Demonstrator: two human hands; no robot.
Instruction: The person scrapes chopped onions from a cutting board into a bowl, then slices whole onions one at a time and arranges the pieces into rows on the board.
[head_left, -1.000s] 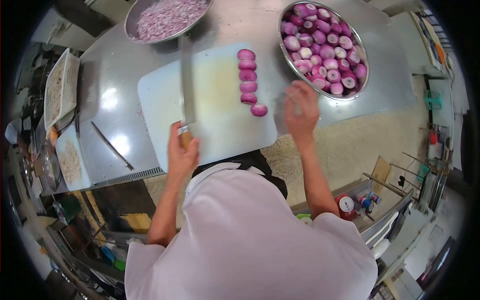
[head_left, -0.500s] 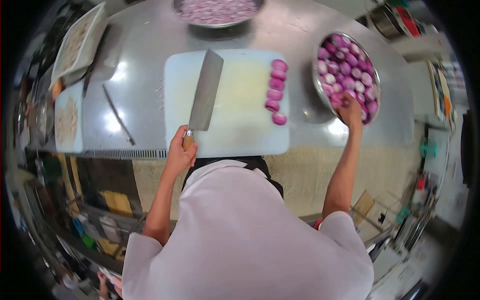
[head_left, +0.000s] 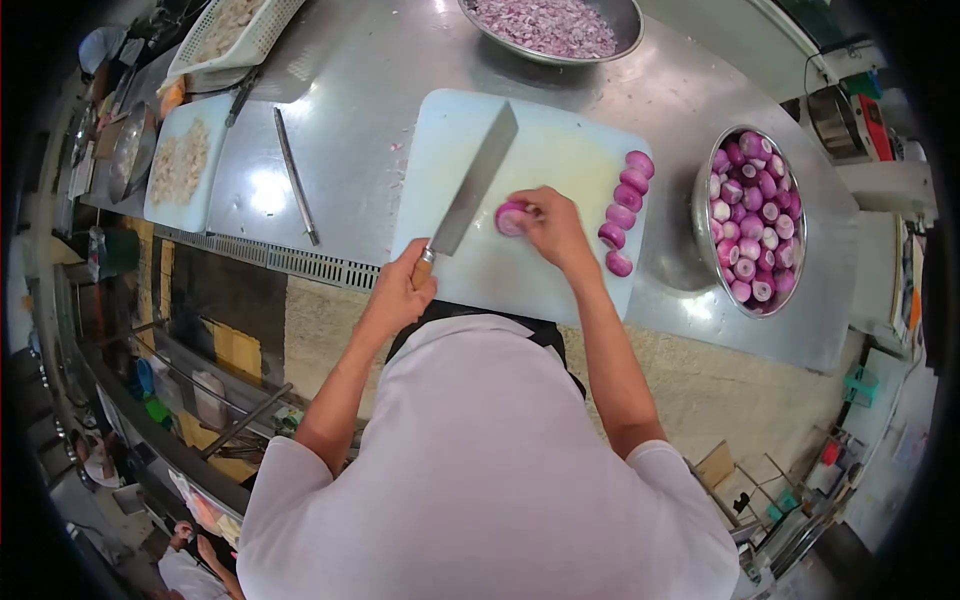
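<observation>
My left hand (head_left: 400,290) is wrapped around the wooden handle of a cleaver (head_left: 478,180), its broad blade angled up and to the right over the white cutting board (head_left: 470,278). At the middle of the board, the fingers of my right hand (head_left: 552,230) are closed on a peeled red onion (head_left: 509,219), just right of the blade. Several red onions (head_left: 620,216) line the board's right side. Beyond them stands a metal bowl (head_left: 707,250) full of peeled red onions (head_left: 750,215).
A metal bowl (head_left: 625,45) of chopped onion stands at the back of the steel table (head_left: 350,130). To the left lie a thin metal rod (head_left: 295,175), a smaller board (head_left: 205,120) with pale pieces and a white basket (head_left: 265,35). Another person (head_left: 190,570) is at lower left.
My right hand has moved left from the onion bowl to the board with an onion in it. My left hand still grips the cleaver. The whole view has shifted and turned.
</observation>
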